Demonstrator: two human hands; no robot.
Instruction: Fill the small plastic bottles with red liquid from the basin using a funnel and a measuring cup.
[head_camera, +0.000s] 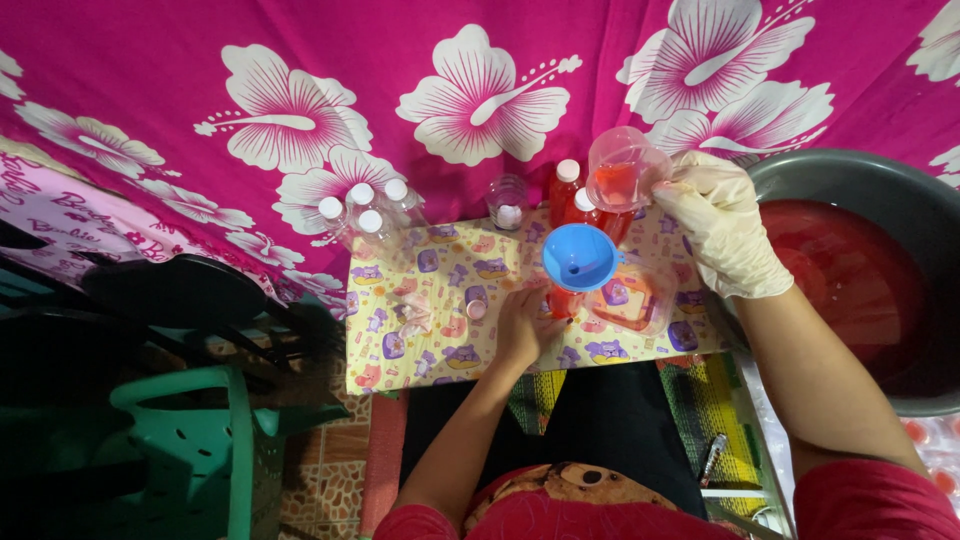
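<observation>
My right hand (722, 228), in a cream glove, grips a clear plastic cup (622, 168) with red liquid in it, tilted above a blue funnel (579, 256). The funnel sits in the neck of a small bottle (562, 300) of red liquid. My bare left hand (523, 325) holds that bottle at its base on a yellow patterned board (430, 290). Two capped bottles of red liquid (568, 190) stand behind the funnel. A clear plastic tub (632, 305) lies to the right of the bottle.
Three empty capped bottles (365, 212) and a small glass jar (508, 204) stand at the board's far edge. A dark basin (860, 270) of red liquid is at the right. A green plastic chair (200, 450) stands at the left. Pink flowered cloth (300, 100) hangs behind.
</observation>
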